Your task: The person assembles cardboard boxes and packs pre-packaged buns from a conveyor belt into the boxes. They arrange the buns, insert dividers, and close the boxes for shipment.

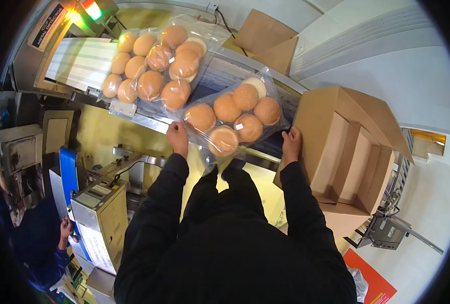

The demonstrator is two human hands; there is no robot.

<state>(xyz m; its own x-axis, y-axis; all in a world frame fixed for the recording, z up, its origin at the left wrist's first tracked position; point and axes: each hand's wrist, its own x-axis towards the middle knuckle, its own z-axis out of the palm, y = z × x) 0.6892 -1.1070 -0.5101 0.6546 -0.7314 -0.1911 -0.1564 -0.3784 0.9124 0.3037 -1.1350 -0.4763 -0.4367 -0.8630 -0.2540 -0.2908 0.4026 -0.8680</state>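
A clear plastic bag of round buns (230, 114) lies at an angle across the dark conveyor belt in front of me. My left hand (178, 136) pinches the plastic at the bag's near left corner. At the bag's right end is my right hand (292, 142), its fingers curled near the bag's edge and close to the wall of an open cardboard box (318, 129); whether it grips the plastic cannot be told. Further left on the belt, more bagged buns (151, 85) lie close together, partly overlapping, beside the white belt section (81, 62) of the metal detector.
A metal rail (149, 121) edges the conveyor (225, 74). Behind it stands another open carton (266, 34). A signal light (92, 9) glows at the upper left. At lower left, a co-worker's hand (65, 228) is beside a machine with a blue belt (68, 171).
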